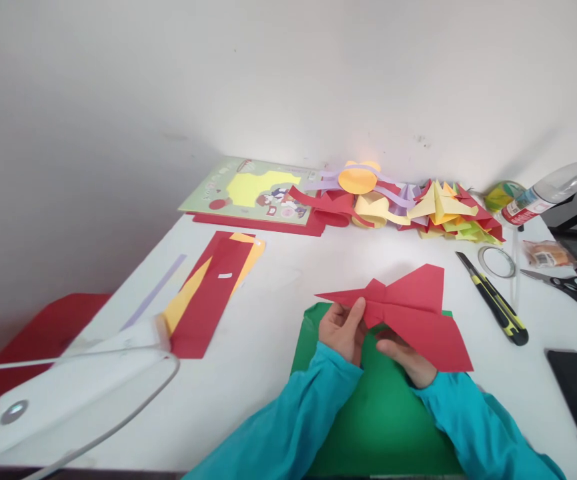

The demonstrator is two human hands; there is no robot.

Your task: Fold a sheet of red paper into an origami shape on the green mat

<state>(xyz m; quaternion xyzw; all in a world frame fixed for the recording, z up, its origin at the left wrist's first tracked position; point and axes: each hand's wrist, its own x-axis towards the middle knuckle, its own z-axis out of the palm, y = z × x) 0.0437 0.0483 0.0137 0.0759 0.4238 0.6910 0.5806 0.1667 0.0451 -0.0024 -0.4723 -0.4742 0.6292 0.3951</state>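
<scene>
A red folded paper airplane [411, 303] is held above a green sheet [388, 407], its long pointed nose toward the left and its wings spread to the right. My left hand [341, 328] is closed on the plane's body near the nose, thumb on top. Under the right wing lies my right hand [408, 357], thumb stretched out; its other fingers are hidden beneath the paper, so I cannot see whether they grip it.
Behind are folded paper pieces [443, 207], paper strips and a booklet [253, 190]. To the right lie a utility knife [495, 300], a tape roll [497, 261], scissors [571, 287] and a bottle [543, 193]. Red paper [215, 293] and a white device with a cable [78, 373] occupy the left.
</scene>
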